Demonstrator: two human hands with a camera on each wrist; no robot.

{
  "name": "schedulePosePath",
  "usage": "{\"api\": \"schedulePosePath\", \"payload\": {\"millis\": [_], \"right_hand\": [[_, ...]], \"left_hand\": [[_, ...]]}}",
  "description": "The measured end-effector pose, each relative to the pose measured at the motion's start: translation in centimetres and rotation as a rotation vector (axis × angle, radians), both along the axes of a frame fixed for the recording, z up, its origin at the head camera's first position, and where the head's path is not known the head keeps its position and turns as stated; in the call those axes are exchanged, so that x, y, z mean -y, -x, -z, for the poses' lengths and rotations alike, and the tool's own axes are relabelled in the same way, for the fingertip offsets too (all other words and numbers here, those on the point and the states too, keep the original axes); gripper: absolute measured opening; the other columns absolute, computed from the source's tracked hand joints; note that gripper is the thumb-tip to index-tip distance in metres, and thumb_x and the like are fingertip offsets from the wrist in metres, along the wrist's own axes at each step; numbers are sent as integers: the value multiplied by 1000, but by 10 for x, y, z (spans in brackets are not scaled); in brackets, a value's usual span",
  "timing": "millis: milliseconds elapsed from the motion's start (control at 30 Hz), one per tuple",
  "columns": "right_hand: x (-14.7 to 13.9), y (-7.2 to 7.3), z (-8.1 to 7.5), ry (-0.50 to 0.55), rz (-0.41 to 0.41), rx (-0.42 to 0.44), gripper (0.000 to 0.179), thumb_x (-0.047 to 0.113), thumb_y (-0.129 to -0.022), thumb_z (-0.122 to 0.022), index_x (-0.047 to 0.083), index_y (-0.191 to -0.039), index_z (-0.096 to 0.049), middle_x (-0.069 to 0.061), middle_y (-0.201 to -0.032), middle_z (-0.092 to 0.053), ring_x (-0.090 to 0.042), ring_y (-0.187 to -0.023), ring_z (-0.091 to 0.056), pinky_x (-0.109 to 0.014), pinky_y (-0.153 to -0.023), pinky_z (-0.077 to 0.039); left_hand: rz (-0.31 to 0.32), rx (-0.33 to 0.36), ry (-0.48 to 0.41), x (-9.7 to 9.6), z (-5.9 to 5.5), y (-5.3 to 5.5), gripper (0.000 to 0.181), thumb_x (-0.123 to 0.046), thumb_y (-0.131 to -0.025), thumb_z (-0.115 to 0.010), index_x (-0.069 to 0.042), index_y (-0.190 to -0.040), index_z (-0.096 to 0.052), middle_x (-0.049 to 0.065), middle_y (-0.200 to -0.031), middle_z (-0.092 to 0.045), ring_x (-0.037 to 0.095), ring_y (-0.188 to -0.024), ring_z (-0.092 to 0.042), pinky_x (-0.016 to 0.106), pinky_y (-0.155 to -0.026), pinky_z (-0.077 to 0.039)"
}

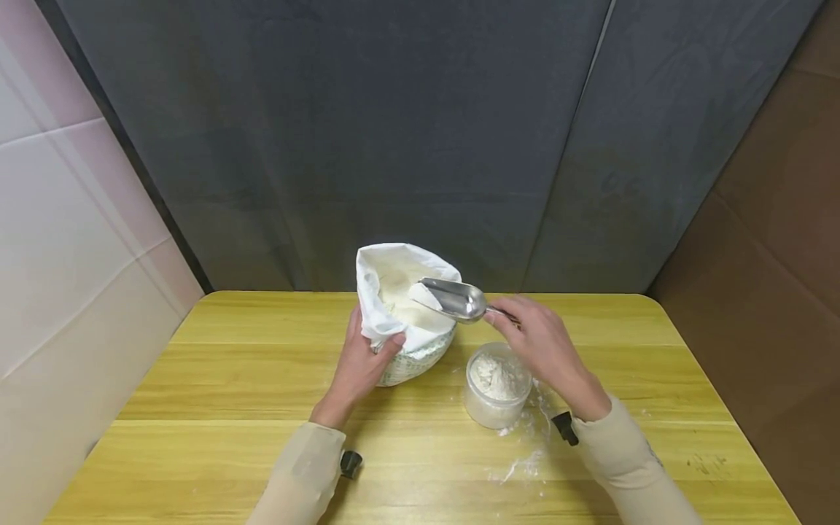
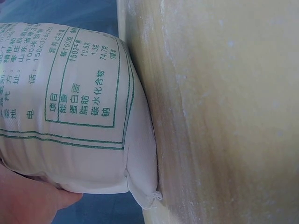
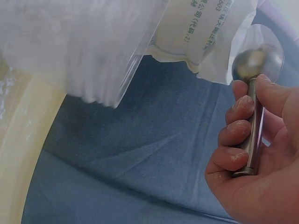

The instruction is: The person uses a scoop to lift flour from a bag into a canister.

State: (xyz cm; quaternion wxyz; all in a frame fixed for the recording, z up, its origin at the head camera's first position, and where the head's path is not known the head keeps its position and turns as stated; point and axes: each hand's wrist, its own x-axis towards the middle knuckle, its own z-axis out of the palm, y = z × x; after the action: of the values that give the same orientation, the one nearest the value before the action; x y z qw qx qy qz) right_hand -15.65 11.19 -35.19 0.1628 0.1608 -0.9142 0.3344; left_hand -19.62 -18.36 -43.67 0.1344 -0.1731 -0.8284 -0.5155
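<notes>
A white cloth flour bag (image 1: 420,357) with green print stands on the table, its mouth spread wide and white flour (image 1: 397,288) inside. My left hand (image 1: 364,359) grips the bag's near left side, thumb over the folded rim. The left wrist view shows the bag's printed side (image 2: 84,88) beside the tabletop. My right hand (image 1: 541,339) holds a metal scoop (image 1: 462,300) by its handle, fingers curled round it. The scoop's tip, with some flour on it, lies over the bag's mouth. Below the right hand stands a clear round jar (image 1: 495,415) with flour in it.
Flour is spilled (image 1: 521,467) on the wooden table (image 1: 230,379) around and in front of the jar. A dark grey curtain (image 1: 394,131) hangs behind the table's far edge. Pale panels (image 1: 79,219) stand at left, a brown one (image 1: 768,219) at right.
</notes>
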Motion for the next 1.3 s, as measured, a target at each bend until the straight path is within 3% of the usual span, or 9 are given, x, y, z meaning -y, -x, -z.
{"api": "schedulePosePath", "payload": {"millis": [333, 933, 1300], "right_hand": [[-12, -6, 4, 28, 20, 2, 24, 24, -104, -66, 7, -118, -76, -7, -110, -73, -24, -94, -68, -47, -81, -54], [-38, -29, 4, 51, 61, -8, 23, 22, -103, -67, 7, -119, -76, -6, -111, -73, -22, -92, -66, -46, -81, -55], [-64, -44, 5, 53, 98, 18, 25, 22, -104, -66, 8, -122, -75, -6, -114, -73, -23, -95, -66, -47, -81, -57]], "left_hand": [[-1, 7, 4, 2, 1, 1, 99, -54, -95, -70, -8, -165, -17, 20, -161, -28, 38, -144, -35, 59, -119, -30], [17, -9, 6, 3, 0, 2, 106, -70, -92, -63, -8, -165, -19, 21, -159, -29, 38, -142, -35, 61, -117, -31], [18, 9, -8, 5, 0, 4, 102, -63, -94, -67, -10, -165, -17, 19, -160, -29, 37, -143, -34, 61, -118, -30]]}}
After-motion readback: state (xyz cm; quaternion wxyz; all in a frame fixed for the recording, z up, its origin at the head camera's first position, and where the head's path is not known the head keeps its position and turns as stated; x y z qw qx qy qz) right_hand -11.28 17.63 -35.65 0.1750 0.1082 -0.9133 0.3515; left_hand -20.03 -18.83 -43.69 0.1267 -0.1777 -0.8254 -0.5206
